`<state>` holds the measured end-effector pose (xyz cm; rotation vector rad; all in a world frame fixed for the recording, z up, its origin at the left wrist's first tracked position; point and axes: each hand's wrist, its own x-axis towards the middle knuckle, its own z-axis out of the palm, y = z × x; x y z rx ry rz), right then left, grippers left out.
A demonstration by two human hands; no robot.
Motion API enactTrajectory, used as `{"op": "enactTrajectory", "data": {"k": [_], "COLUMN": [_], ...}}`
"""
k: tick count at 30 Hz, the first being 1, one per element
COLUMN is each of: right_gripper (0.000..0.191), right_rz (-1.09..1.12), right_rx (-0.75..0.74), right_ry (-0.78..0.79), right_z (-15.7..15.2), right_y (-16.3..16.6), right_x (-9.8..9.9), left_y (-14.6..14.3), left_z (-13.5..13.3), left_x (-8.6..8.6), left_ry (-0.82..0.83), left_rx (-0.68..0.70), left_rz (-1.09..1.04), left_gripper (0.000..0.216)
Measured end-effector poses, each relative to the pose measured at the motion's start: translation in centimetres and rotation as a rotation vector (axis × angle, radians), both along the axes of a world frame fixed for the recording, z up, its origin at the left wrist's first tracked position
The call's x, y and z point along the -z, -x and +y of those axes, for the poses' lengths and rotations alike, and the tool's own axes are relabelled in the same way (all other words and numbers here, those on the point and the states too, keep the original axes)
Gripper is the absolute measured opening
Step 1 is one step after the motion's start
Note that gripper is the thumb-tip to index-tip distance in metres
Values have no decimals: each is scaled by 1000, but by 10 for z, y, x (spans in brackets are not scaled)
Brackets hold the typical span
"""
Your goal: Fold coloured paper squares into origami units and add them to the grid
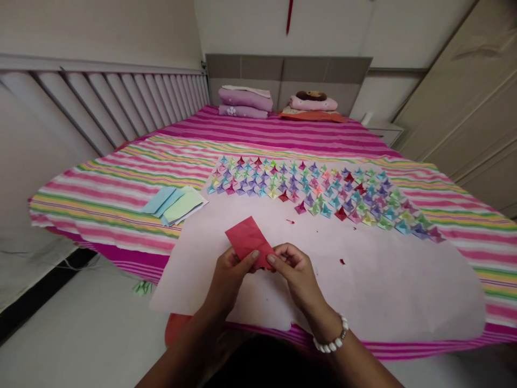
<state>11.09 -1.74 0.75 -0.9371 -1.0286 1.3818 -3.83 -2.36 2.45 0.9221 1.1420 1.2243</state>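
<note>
So, red paper point(248, 238) in both hands point(231, 269) point(298, 267).

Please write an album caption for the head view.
Left hand and right hand hold a red rectangular paper before rows of small multicoloured folded-paper pieces.

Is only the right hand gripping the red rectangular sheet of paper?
No, the left hand and the right hand both pinch the red rectangular sheet of paper near its lower edge.
</note>
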Motion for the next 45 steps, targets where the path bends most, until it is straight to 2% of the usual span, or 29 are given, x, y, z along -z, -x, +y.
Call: {"op": "enactTrajectory", "data": {"k": [4,7,12,14,23,27,32,36,39,41,45], "right_gripper": [30,40,25,21,26,26,22,21,22,25,46], "right_rz": [55,80,122,136,141,151,110,70,74,85,95], "right_rx": [34,-4,-82,-89,-86,-77,-63,-53,-43,-6,46], "right_ry": [42,73,125,155,191,145,101,75,78,77,82], "right_z": [2,2,3,2,3,4,4,4,5,6,8], "right_y": [1,0,-1,-1,0,1,0,1,2,2,2], "right_x": [4,3,-4,-6,-5,-7,-7,-5,-4,-3,-5], "left_y": [2,4,3,2,3,3,4,3,3,3,2], "left_z": [1,2,-1,-1,2,0,0,1,1,1,0], "left_x": [2,2,-4,-5,4,1,0,1,1,1,2], "left_ry": [-31,-30,13,25,-97,-100,-11,-53,-21,-3,-16], "left_rx": [35,72,214,232,5,53,83,33,40,47,68], "left_rz": [6,18,46,35,-43,-12,40,39,24,19,-9], "left_gripper": [18,18,19,19,36,30,41,27,21,18,15]}}
